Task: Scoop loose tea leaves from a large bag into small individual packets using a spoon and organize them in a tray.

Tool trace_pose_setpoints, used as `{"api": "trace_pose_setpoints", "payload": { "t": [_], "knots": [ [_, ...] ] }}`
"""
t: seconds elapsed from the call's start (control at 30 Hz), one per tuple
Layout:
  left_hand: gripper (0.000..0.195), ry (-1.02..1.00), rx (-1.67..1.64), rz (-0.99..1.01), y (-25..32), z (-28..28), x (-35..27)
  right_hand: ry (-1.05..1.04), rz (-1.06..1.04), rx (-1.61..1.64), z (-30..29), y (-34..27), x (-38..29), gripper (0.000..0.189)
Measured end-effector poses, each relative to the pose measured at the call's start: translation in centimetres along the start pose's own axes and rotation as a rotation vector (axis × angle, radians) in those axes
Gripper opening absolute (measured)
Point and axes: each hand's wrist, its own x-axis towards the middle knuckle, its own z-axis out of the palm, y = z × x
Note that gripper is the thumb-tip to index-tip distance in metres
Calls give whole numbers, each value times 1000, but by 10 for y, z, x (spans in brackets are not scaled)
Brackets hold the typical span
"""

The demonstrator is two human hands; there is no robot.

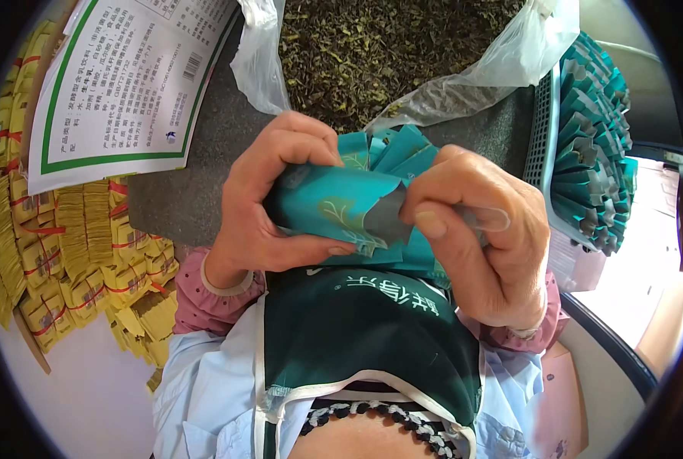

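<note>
My left hand (278, 195) grips a teal foil pouch (330, 201) printed with a leaf, fingers above and thumb below. At the pouch's torn-looking grey end, my right hand (479, 229) pinches the edge between thumb and forefinger. A small clear plastic piece (485, 218) shows among the right fingers; what it belongs to is hidden. More flat teal pouches (404, 152) lie behind and below the held one, near the apron. Beyond the hands, loose dried tea leaves (376, 57) fill an open clear plastic bag (462, 94).
A basket (539, 132) packed with upright teal pouches (588, 149) stands at the right. At the left are yellow packets in red-banded bundles (43, 258) and a printed carton panel (123, 86) with a green border. A dark grey surface (203, 149) lies under the tea bag.
</note>
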Motion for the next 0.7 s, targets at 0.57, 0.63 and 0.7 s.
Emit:
{"api": "trace_pose_setpoints", "payload": {
  "t": [0.57, 0.63, 0.7],
  "knots": [
    [64, 83, 41, -51, -6, -12, 6, 195, 201, 117, -4, -6, 17, 35],
    [64, 98, 67, -54, -7, -16, 9, 185, 252, 120, -17, -6, 14, 48],
    [58, 185, 45, -48, -4, -16, 11, 272, 211, 126, -19, -1, 18, 51]
  ]
}}
